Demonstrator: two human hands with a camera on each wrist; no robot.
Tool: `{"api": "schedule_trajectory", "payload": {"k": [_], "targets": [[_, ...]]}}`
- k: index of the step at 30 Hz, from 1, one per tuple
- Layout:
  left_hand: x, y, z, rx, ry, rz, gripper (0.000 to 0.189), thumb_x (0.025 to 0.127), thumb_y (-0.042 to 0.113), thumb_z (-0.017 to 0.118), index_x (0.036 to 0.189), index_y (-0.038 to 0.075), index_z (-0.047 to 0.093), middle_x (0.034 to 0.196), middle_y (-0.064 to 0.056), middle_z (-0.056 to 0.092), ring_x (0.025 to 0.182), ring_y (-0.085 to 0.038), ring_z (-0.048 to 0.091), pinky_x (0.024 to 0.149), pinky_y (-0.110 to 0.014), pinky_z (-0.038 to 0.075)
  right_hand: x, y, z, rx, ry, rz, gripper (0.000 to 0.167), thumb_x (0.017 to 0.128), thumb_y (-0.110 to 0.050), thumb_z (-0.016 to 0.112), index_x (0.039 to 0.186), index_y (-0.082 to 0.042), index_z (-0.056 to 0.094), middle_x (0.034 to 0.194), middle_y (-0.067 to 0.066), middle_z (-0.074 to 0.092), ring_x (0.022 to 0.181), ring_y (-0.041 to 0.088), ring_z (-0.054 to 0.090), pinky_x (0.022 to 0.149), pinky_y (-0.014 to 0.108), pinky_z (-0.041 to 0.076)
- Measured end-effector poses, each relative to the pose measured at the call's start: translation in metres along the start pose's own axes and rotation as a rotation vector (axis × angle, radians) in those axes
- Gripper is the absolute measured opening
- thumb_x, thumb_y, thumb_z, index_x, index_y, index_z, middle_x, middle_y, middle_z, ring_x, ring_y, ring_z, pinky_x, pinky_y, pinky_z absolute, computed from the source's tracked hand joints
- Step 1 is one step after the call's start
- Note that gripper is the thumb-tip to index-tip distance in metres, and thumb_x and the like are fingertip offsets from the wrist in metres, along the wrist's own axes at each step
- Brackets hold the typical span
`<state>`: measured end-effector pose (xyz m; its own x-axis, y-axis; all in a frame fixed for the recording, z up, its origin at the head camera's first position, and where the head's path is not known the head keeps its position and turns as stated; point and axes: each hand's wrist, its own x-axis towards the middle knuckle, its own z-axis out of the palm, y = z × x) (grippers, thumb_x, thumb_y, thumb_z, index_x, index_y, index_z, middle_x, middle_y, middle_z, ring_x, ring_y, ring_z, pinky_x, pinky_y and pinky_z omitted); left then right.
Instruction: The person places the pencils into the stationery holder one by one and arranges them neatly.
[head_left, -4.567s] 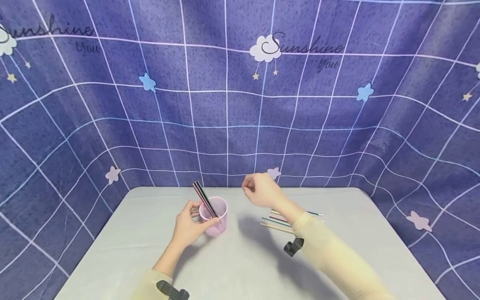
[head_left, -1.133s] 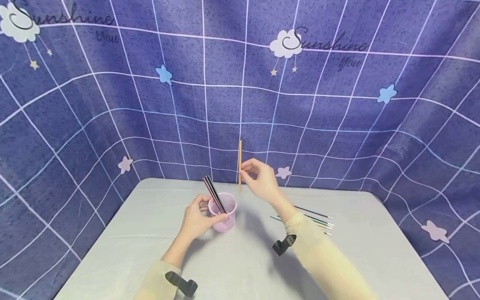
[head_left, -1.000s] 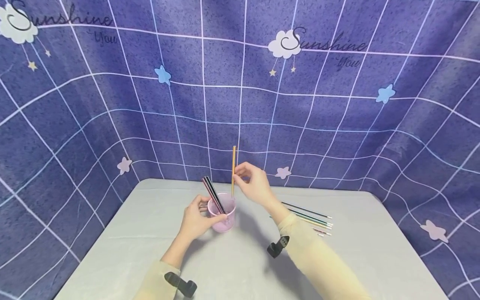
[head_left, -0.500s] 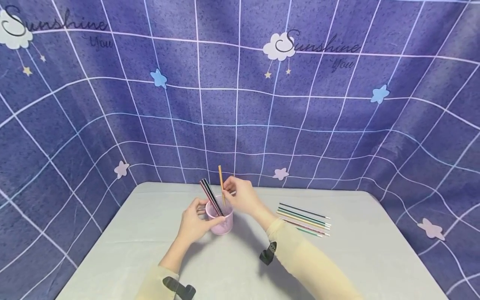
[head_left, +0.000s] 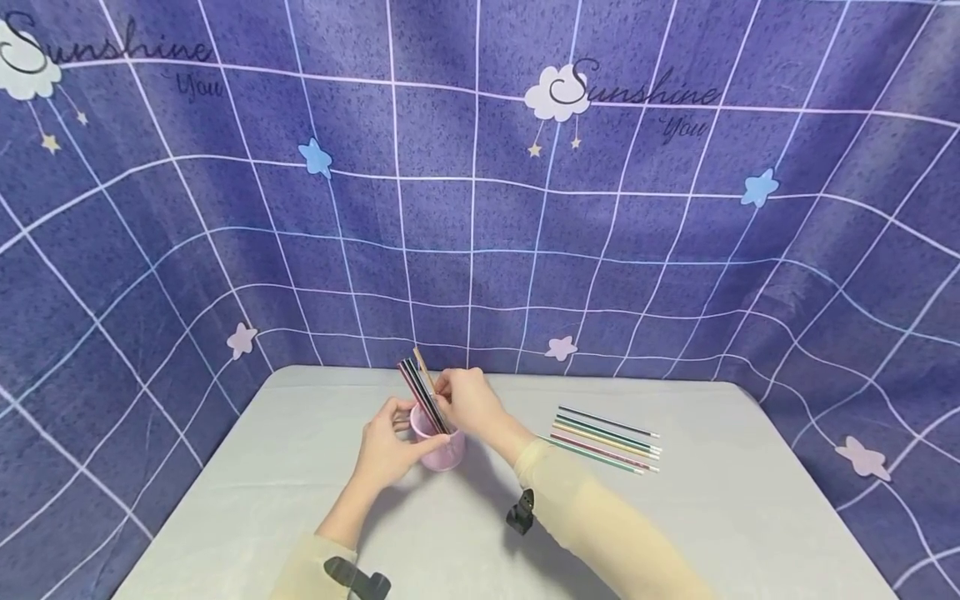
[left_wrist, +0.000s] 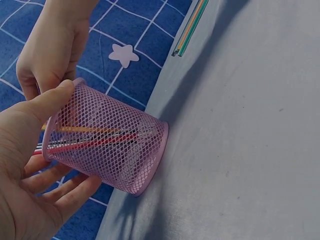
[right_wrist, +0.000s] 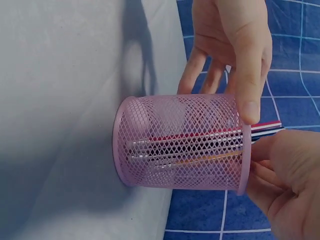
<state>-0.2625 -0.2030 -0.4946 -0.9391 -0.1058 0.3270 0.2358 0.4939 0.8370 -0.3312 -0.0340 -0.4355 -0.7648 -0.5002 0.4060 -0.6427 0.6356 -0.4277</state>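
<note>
A pink mesh pencil cup [head_left: 447, 457] stands upright on the table, and my left hand [head_left: 385, 451] holds it at the rim, thumb on the near side and fingers round the far side. Several dark and red striped pencils [head_left: 414, 385] lean left inside it. At the mouth of the cup, my right hand [head_left: 474, 406] pinches a yellow pencil [head_left: 422, 363], whose lower part shows through the mesh [right_wrist: 182, 107] in the right wrist view. In the left wrist view, the right hand [left_wrist: 52, 47] is just over the rim; its fingertips are partly hidden.
To the right, several pencils [head_left: 606, 427] in dark, green, yellow and red lie side by side on the grey-white tabletop [head_left: 720, 517], white tips toward the right. A blue gridded curtain [head_left: 495, 217] with stars and clouds hangs behind and around the table.
My right hand brought the yellow pencil left and down into the cup, where it now tilts beside the dark pencils. My left hand keeps its hold on the cup. The table pencils are fully uncovered.
</note>
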Motion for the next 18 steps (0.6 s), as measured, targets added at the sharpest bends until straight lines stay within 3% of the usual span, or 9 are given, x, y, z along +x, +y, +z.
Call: {"api": "schedule_trajectory", "payload": {"k": [9,18], "targets": [[-0.0027,-0.0007,-0.0001,0.015,-0.004,0.010,0.072,0.070,0.034,0.102,0.123,0.004,0.063,0.124,-0.018,0.078,0.109,-0.037,0.078,0.098,-0.049,0.065,-0.0017,-0.0069,0.0039,-0.140,0.016,-0.017,0.009,0.090,-0.010,0.080,0.082,-0.008,0.078,0.078,0.004,0.080,0.069,0.017,0.076,0.063,0.024,0.064],[-0.0001,-0.0028,0.0007,0.014,-0.003,-0.002,0.073,0.070,0.035,0.102,0.124,0.005,0.064,0.124,-0.016,0.077,0.110,-0.036,0.078,0.098,-0.048,0.066,0.0012,-0.0080,0.0030,-0.171,0.024,0.000,0.008,0.086,-0.008,0.083,0.081,-0.005,0.078,0.077,0.006,0.080,0.070,0.021,0.077,0.062,0.024,0.065]]}}
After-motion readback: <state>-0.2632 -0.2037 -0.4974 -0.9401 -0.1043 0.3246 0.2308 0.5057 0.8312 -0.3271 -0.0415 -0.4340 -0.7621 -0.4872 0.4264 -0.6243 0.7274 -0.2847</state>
